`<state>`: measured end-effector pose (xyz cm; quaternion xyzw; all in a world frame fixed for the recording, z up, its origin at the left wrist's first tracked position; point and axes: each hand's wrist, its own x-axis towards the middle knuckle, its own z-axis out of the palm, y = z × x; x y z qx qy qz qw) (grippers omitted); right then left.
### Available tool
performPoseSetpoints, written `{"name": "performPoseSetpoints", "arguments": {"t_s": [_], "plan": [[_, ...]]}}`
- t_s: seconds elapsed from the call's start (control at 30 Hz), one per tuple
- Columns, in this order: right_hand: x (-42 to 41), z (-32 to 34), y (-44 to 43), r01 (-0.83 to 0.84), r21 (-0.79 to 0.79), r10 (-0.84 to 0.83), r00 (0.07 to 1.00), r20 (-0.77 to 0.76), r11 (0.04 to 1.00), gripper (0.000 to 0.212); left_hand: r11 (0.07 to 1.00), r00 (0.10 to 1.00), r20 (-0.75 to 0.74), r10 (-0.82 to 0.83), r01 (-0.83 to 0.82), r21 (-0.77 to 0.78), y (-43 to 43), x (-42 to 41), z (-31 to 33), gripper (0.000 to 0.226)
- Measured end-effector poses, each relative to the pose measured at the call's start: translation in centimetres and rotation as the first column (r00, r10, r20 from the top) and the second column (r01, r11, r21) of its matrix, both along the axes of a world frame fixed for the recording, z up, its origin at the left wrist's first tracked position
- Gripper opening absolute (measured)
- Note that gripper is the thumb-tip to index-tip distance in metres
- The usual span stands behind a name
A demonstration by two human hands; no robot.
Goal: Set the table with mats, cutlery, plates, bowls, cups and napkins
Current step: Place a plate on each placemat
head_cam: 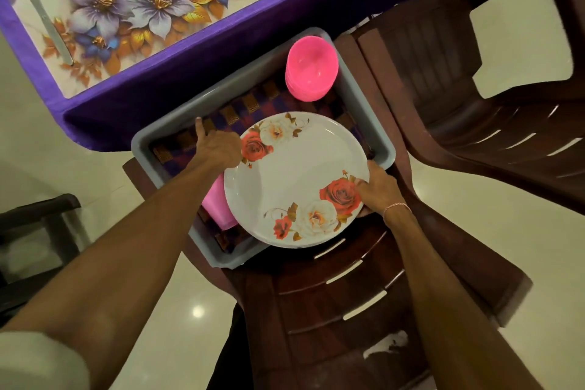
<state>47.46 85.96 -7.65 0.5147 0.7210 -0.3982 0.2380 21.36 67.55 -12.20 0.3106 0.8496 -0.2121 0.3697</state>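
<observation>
At frame centre, a plate is held over a tray. Its left rim is gripped by the left hand, index finger outstretched, and its lower right rim by the right hand, fingers curled. Bowls are stacked in the tray.

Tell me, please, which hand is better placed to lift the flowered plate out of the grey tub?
Right, probably. The right hand has its thumb over the plate rim with fingers tucked beneath. The left hand holds the opposite rim with its index finger stretched out, a looser grip.
</observation>
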Motion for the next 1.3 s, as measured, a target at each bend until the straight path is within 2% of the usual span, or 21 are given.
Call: {"name": "performPoseSetpoints", "arguments": {"t_s": [0.07, 0.17, 0.23, 0.27, 0.33, 0.4, 0.57, 0.73, 0.77, 0.83, 0.87, 1.0, 1.13, 1.23, 1.3], "plan": [[1.1, 0.4, 0.3, 0.023, -0.024, -0.023, 1.0, 0.009, 0.999, 0.042, 0.998, 0.998, -0.017, -0.068, 0.068, -0.011, 0.3, 0.9, 0.8, 0.021], [3.6, -0.5, 1.4, 0.051, -0.053, -0.052, 0.998, -0.024, 0.997, 0.045, 0.999, 0.999, -0.017, -0.032, 0.033, 0.039, 0.4, 2.3, 2.8, 0.02], [4.1, 0.7, 1.5, 0.069, -0.052, -0.073, 0.995, -0.074, 0.996, 0.044, 0.99, 0.997, -0.007, 0.077, -0.076, 0.119, -0.2, 3.1, 4.6, 0.014], [3.9, 2.1, 1.3, 0.071, -0.047, -0.075, 0.992, -0.102, 0.996, 0.043, 0.968, 0.983, 0.02, 0.183, -0.184, 0.172, -0.7, 3.4, 5.4, 0.02], [3.6, 4.8, 0.5, 0.061, -0.031, -0.065, 0.986, -0.151, 0.998, 0.038, 0.877, 0.919, 0.104, 0.38, -0.393, 0.277, -2.2, 4.1, 7.9, 0.031], [3.4, 6.9, -0.5, 0.051, -0.017, -0.054, 0.977, -0.206, 0.999, 0.035, 0.761, 0.839, 0.194, 0.509, -0.544, 0.354, -4.0, 4.7, 10.2, 0.037], [1.9, 11.5, -4.6, -0.007, 0.043, 0.02, 0.956, -0.292, 0.999, 0.035, 0.472, 0.631, 0.376, 0.678, -0.767, 0.435, -10.2, 4.8, 14.6, 0.041], [-1.0, 14.1, -10.5, -0.051, 0.061, 0.068, 0.942, -0.327, 0.997, 0.04, 0.25, 0.569, 0.475, 0.671, -0.777, 0.578, -17.4, 3.3, 17.8, 0.035], [-1.6, 14.4, -11.9, -0.049, 0.052, 0.064, 0.938, -0.341, 0.997, 0.04, 0.205, 0.546, 0.515, 0.66, -0.791, 0.576, -19.3, 2.7, 18.0, 0.033], [-3.1, 14.8, -14.9, -0.063, 0.053, 0.078, 0.929, -0.361, 0.997, 0.039, 0.127, 0.469, 0.589, 0.658, -0.84, 0.527, -23.0, 0.9, 18.6, 0.047], [-3.9, 15.1, -16.3, -0.074, 0.052, 0.088, 0.927, -0.365, 0.996, 0.038, 0.114, 0.452, 0.608, 0.652, -0.852, 0.511, -24.5, 0.0, 18.9, 0.05], [-8.0, 16.3, -22.3, -0.094, 0.017, 0.093, 0.924, -0.37, 0.995, 0.034, 0.105, 0.485, 0.68, 0.55, -0.848, 0.52, -31.1, -3.5, 21.5, 0.038], [-11.9, 17.6, -25.8, -0.083, 0.007, 0.078, 0.901, -0.428, 0.997, 0.037, 0.008, 0.433, 0.732, 0.525, -0.863, 0.505, -35.4, -6.5, 23.0, 0.034], [-14.5, 18.5, -26.9, 0.1, 0.064, -0.054, 0.86, -0.508, 0.993, 0.025, -0.065, 0.401, 0.753, 0.522, -0.861, 0.504, -36.3, -8.5, 23.5, 0.032], [-15.8, 18.7, -27.6, 0.298, -0.052, -0.268, 0.754, -0.6, 0.953, 0.017, -0.134, 0.364, 0.779, 0.51, -0.862, 0.49, -36.1, -10.0, 23.6, 0.032]]}}
